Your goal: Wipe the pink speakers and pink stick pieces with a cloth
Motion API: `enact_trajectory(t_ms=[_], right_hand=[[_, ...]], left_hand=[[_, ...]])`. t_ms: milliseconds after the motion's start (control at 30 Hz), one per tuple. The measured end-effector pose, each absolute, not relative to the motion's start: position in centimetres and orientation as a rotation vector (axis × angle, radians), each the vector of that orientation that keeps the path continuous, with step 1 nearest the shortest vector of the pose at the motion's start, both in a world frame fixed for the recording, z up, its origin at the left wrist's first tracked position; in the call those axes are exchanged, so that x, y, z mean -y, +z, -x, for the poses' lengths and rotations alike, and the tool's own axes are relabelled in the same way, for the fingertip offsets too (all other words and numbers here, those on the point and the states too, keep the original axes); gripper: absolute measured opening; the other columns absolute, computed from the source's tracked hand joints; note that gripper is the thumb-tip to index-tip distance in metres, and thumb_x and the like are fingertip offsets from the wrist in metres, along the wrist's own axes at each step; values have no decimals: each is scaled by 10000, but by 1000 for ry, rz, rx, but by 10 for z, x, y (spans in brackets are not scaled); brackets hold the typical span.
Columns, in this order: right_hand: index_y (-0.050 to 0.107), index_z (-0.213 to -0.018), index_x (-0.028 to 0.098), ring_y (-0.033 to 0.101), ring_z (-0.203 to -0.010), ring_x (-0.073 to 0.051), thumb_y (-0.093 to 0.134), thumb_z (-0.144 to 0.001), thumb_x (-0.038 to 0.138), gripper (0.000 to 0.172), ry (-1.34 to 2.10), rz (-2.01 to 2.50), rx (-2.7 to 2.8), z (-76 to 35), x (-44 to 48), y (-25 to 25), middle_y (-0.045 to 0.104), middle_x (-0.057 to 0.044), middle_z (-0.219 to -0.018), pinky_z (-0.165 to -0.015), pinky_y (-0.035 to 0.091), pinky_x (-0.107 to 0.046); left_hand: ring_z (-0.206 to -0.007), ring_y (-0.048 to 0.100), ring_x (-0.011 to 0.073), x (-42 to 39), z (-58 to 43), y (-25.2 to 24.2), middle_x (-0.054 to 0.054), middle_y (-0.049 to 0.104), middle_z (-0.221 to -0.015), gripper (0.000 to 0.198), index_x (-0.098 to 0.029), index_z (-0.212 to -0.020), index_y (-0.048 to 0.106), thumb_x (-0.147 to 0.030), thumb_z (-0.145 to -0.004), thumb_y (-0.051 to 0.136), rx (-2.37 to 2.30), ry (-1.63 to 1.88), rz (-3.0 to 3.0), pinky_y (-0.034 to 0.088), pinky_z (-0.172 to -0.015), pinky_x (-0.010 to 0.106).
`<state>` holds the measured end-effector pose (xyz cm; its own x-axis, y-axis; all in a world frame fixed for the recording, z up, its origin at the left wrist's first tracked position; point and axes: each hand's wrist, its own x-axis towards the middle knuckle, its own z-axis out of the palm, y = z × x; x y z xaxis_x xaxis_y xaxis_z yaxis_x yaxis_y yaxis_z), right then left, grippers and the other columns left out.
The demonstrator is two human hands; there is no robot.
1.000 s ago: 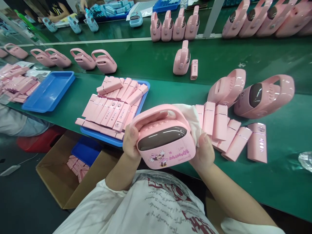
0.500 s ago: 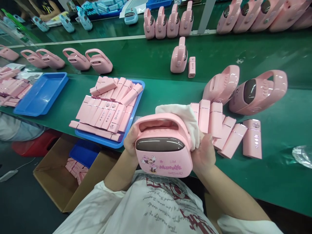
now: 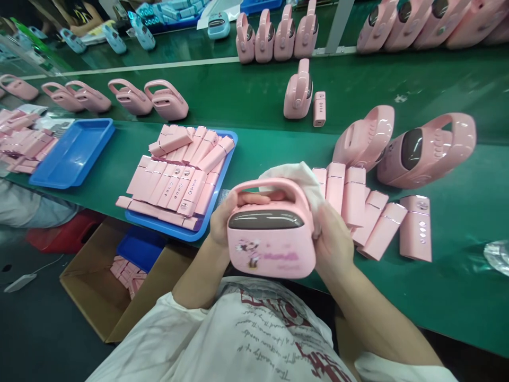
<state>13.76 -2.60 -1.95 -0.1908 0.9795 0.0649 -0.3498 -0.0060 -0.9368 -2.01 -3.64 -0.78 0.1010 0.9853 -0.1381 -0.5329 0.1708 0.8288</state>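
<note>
I hold a pink handled speaker with a dark glossy window and a cartoon print, close to my chest above the table's front edge. My left hand grips its left side, fingers passing through the handle opening. My right hand clasps the right side and pinches a white cloth against the handle. Just right of the cloth lies a row of small pink box-shaped units.
A blue tray piled with pink units sits to the left, an empty blue tray further left. Two pink speakers lie at right. More speakers line the green belt. A cardboard box stands on the floor.
The speaker has tipped so its front faces me more squarely. My left fingers have slid into the handle opening and the cloth bunched behind the handle.
</note>
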Motion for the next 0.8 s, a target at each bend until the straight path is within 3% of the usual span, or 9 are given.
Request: enact_trajectory(t_ms=[67,167,267,367,533,667,800], right_hand=[[702,-1043,261,701,-925,-207,550,-894,527,341,1504,940,956,-139,19,-21,746,-7,-966,-807,581,-347],[720,-976,239,713,-835,-195,585,-879,498,307,1452,1013,839,-140,10,-26,753,-6,-898,-740,587,-331],[712,-1054,222,688,-1026,-229,548,-913,462,323,1366,912,903,-140,9,-30,737,-37,-1066,-898,567,-398],[659,-1207,222,568,-1250,-261,452,-975,381,348,1101,810,1151,-141,13,-30,651,-62,-1277,-1081,448,-482],[417,-1456,253,385,-1406,-295,402,-990,281,467,390,503,1908,-142,21,-32,453,-68,-1492,-1152,313,-591],[564,-1326,213,251,-1473,-228,464,-967,224,373,-29,384,2086,-134,27,-34,564,-44,-1398,-1225,210,-509],[648,-1209,221,144,-1497,-170,536,-921,151,317,-191,311,2135,-126,34,-39,653,29,-1283,-1263,85,-423]], left_hand=[[-1106,663,308,37,18,2,75,752,-1063,354,-177,-797,772,-516,-778,675,-813,1229,-591,513,-984,430],[-1172,623,309,39,16,13,62,733,-1128,310,-185,-779,772,-489,-733,739,-828,1231,-495,483,-1024,409],[-1250,563,308,41,15,21,42,740,-1093,278,-197,-775,763,-468,-717,761,-819,1260,-431,456,-1051,389],[-1247,561,282,42,14,28,33,732,-1079,251,-204,-892,752,-429,-815,674,-823,1342,-453,470,-1022,360],[-1170,599,189,39,10,32,36,670,-1168,312,-182,-1002,698,-349,-970,437,-797,1482,-503,504,-927,252],[-1049,656,172,39,13,26,39,707,-1001,374,-181,-962,693,-395,-981,386,-803,1497,-386,528,-878,247],[-892,696,186,40,22,22,32,695,-726,439,-138,-1098,670,-381,-977,324,-674,1427,-189,536,-894,303]])
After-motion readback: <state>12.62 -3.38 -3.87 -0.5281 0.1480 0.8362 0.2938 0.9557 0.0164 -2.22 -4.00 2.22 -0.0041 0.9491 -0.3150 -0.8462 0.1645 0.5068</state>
